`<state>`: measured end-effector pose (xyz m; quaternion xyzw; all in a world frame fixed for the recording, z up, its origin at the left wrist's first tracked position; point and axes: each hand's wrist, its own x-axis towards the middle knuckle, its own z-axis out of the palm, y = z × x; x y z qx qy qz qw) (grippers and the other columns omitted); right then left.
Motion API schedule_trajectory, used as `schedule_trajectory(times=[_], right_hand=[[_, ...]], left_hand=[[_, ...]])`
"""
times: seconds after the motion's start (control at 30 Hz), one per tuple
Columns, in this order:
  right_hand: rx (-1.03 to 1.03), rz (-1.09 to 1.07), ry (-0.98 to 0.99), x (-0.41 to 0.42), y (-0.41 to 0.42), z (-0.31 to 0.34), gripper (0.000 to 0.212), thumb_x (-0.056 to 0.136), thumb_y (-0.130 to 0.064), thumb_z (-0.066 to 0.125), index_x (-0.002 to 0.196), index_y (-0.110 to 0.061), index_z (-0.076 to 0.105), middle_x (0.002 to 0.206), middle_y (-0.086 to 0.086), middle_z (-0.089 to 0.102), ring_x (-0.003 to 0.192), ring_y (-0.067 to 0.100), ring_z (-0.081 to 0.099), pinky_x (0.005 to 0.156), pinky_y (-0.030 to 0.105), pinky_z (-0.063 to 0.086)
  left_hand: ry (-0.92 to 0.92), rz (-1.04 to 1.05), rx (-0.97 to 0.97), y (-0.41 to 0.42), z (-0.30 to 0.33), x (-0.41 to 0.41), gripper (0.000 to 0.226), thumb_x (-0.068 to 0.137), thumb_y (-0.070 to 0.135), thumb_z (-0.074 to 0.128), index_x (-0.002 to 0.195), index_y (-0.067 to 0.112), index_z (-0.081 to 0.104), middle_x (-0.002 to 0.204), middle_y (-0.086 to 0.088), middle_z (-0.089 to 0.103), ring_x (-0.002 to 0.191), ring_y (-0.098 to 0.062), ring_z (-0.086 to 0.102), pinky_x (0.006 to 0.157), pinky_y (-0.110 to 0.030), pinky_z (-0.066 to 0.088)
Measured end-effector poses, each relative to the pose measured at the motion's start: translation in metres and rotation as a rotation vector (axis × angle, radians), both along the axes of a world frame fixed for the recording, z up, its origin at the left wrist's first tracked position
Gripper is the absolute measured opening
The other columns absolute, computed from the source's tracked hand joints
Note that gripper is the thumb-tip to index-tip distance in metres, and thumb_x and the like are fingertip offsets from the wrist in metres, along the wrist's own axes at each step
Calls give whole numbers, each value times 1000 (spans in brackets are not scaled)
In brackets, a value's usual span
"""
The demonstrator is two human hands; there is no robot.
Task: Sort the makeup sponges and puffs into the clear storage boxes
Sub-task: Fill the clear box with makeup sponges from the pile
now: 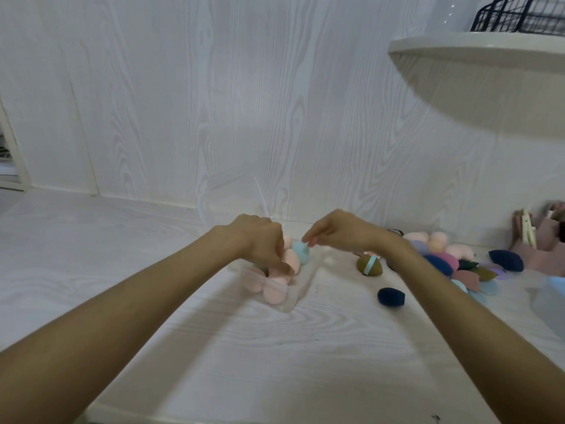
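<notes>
We see a white wood-grain worktop [189, 325] carrying a clear storage box [286, 296] at its centre, with pink sponges inside. At 3 o'clock of the box lie an olive puff [369, 265] and a navy sponge [391, 297], and farther toward 2 o'clock a loose pile of sponges and puffs [449, 258]. A pink organiser [541, 240] stands at the far right edge.

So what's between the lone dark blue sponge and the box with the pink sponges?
Nothing: in the head view, just bare white table lies between the dark blue sponge and the clear box.
</notes>
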<state>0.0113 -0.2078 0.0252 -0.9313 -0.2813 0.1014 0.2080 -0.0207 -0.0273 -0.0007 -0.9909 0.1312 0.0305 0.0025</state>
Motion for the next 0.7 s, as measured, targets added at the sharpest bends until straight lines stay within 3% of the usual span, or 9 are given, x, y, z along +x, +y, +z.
schedule_trajectory(times=[0.1,0.23,0.3,0.37,0.47,0.57,0.7], right_hand=[[-18,-85,7,15,-33,19,24,93,-5,51,105,-15,69,98,-1,67,92,9,60,83,17,45],[-399,-169,153,28,-81,11,13,90,-18,59,86,-29,65,86,-7,63,84,12,60,70,19,47],[-545,-199,191,23,-93,-5,11,84,-31,67,94,-32,64,90,-9,59,85,10,58,71,18,47],[-629,-182,149,18,-101,-21,35,80,-37,71,114,-32,62,103,-8,60,99,13,59,84,22,48],[-545,-171,174,11,-101,-36,38,82,-30,70,119,-25,61,108,-6,61,105,15,59,91,24,47],[-442,-161,178,11,-95,-33,25,88,-26,63,113,-21,66,87,-13,56,83,7,56,71,17,51],[-107,-165,180,14,-76,-15,22,96,-22,51,114,-17,62,93,-3,56,78,12,58,68,22,55]], left_hand=[[-68,-8,81,-8,0,1,47,69,69,62,83,25,72,75,5,64,76,-19,60,62,-28,39],[-159,-34,169,-16,2,4,46,72,67,61,73,21,64,58,6,46,66,-20,51,54,-26,30],[-196,-44,179,-20,1,6,40,77,61,61,74,22,65,57,7,43,65,-19,48,51,-25,28],[-224,-42,176,-22,0,9,32,80,53,62,73,22,65,56,7,41,65,-19,48,50,-24,26],[-257,-26,157,-22,-3,14,26,80,44,64,67,23,57,56,7,40,65,-19,48,48,-23,24],[-269,-32,100,-18,-7,19,18,78,42,66,73,25,62,60,9,45,69,-18,50,50,-23,25],[-310,-153,39,-13,-16,28,29,74,41,69,95,25,58,97,8,57,96,-15,47,67,-26,33]])
